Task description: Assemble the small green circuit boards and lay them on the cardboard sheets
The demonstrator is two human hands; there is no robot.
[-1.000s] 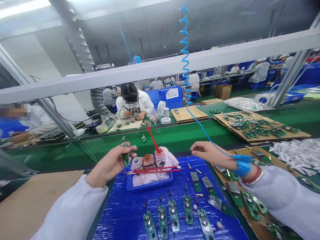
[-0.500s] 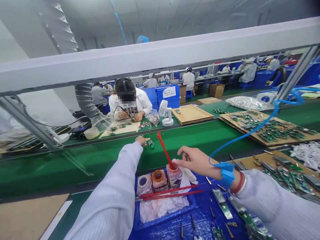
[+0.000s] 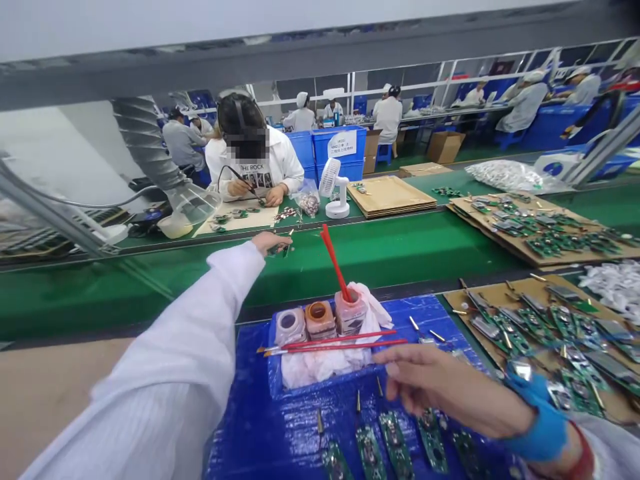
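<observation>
My left hand (image 3: 270, 243) is stretched out over the green conveyor belt, its fingers closed on a small circuit board (image 3: 285, 251), mostly hidden by the hand. My right hand (image 3: 435, 380) hovers empty above the blue mat (image 3: 280, 433), fingers apart and loosely bent, beside the red brush handles. Two red brushes (image 3: 345, 345) lie across a blue tray (image 3: 277, 391) with crumpled tissue (image 3: 315, 370). Three small bottles stand at its back; more red sticks (image 3: 334, 261) rise from the right bottle (image 3: 350, 313). Circuit boards (image 3: 395, 443) with brass-coloured antennas lie below my right hand.
Cardboard with many boards (image 3: 530, 320) lies to the right, with another stack (image 3: 550, 227) behind it. Across the green belt (image 3: 400, 257), a co-worker (image 3: 255, 160) holds a soldering tool. A white fan (image 3: 336, 190) and stacked cardboard (image 3: 393, 195) stand there. A light bar crosses overhead.
My left hand has taken hold of the small board that lay on the belt. My right hand has moved from the right bottle down toward the mat's boards. The view has tilted down.
</observation>
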